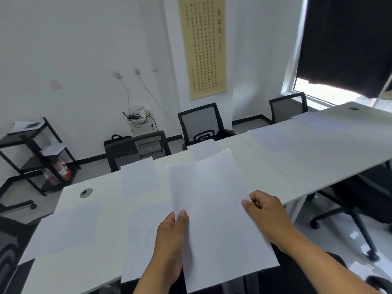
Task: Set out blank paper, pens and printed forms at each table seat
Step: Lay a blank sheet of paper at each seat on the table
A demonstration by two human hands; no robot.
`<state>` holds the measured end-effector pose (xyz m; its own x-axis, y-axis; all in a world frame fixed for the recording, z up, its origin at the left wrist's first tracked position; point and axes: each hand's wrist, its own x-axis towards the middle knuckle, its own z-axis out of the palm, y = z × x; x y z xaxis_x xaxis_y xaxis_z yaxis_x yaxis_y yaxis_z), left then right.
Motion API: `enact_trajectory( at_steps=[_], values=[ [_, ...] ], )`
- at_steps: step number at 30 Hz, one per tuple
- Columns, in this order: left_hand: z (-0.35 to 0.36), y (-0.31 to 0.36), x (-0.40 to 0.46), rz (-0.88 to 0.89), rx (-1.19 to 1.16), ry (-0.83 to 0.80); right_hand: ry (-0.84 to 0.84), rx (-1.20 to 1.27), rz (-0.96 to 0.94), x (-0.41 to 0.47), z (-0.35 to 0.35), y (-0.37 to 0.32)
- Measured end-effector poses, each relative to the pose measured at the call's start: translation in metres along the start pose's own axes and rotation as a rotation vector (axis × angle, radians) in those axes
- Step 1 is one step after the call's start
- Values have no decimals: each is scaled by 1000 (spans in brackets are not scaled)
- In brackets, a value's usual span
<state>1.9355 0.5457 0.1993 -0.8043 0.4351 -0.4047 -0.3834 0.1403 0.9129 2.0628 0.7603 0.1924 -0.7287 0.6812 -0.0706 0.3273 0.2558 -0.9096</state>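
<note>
While both hands, left (171, 228) and right (265, 211), pinch the paper stack (216, 209), peel one sheet and lay it square to the bench (286, 158) near edge.

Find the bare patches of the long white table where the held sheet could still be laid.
Bare white tabletop lies right of the held white paper sheet, towards the far end's round grommet. A narrow strip borders the near round metal grommet. The near-left end is crowded with laid sheets.
</note>
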Motion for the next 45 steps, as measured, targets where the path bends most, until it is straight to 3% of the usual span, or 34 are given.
enact_trajectory(
  at_steps=[14, 30, 45],
  values=[
    [272, -34, -104, -14, -73, 69, -54, -14, -48, -21, -272, 94],
    [391, -26, -58, -2, -56, 59, -41, -89, -44, 46, -376, 133],
    [573, -61, -52, 1, -73, 255, -315, -123, -116, 145, -519, 225]
  ],
)
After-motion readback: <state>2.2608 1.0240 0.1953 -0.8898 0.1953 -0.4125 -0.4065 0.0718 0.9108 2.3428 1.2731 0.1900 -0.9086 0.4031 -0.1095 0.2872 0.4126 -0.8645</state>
